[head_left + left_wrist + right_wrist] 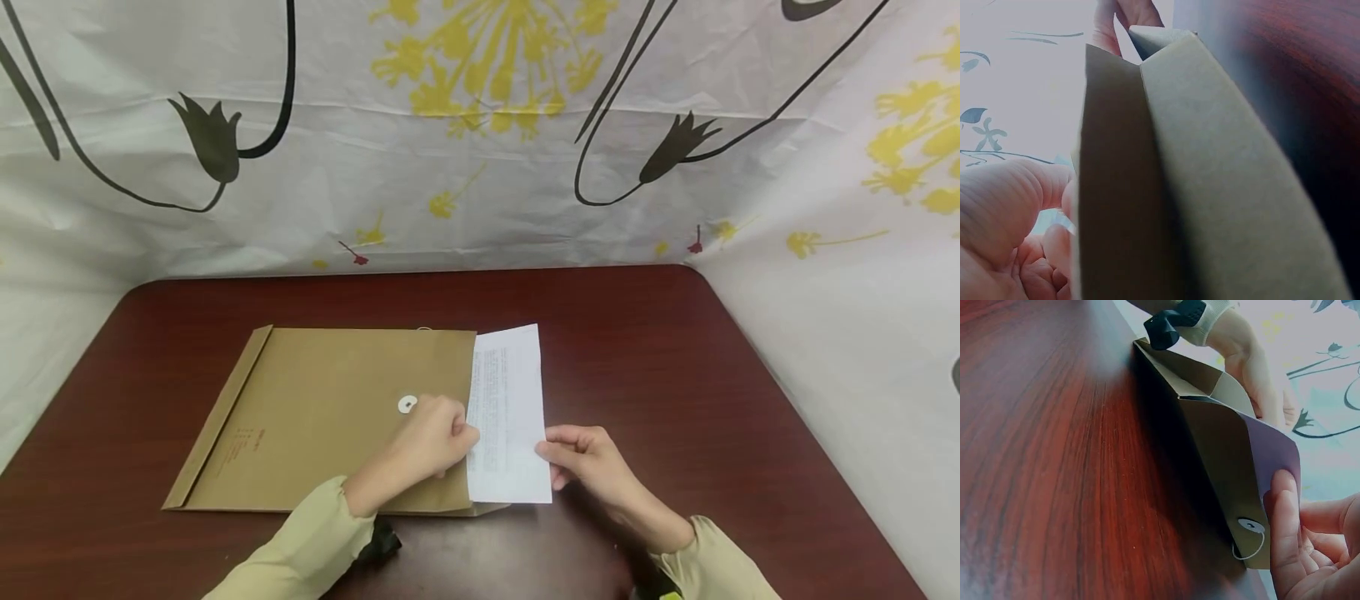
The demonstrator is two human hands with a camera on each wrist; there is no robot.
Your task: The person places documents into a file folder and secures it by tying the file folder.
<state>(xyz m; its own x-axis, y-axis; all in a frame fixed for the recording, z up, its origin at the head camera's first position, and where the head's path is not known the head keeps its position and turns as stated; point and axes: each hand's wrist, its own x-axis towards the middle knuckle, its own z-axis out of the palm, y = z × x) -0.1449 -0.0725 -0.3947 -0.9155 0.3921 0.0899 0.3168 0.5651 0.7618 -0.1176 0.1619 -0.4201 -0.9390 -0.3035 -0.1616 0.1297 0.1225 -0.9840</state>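
Note:
A brown kraft document envelope [322,392] lies on the table with its mouth to the right and a white button disc [407,404] on its face. My left hand [431,437] pinches the envelope's upper layer at the mouth; in the left wrist view, thumb and fingers meet at that wall [1107,187]. Out of the mouth sticks a white printed sheet [510,400], its left part hidden inside. My right hand [596,462] pinches the sheet's right edge between thumb and fingers. Under the sheet, the right wrist view has the open flap [1222,462] with a disc and string [1250,526].
The dark red wooden table [637,350] extends around the envelope, with rounded far corners. White cloth [480,208] with plant prints hangs behind and at the sides. A black wrist-worn device [381,542] sits under the left sleeve.

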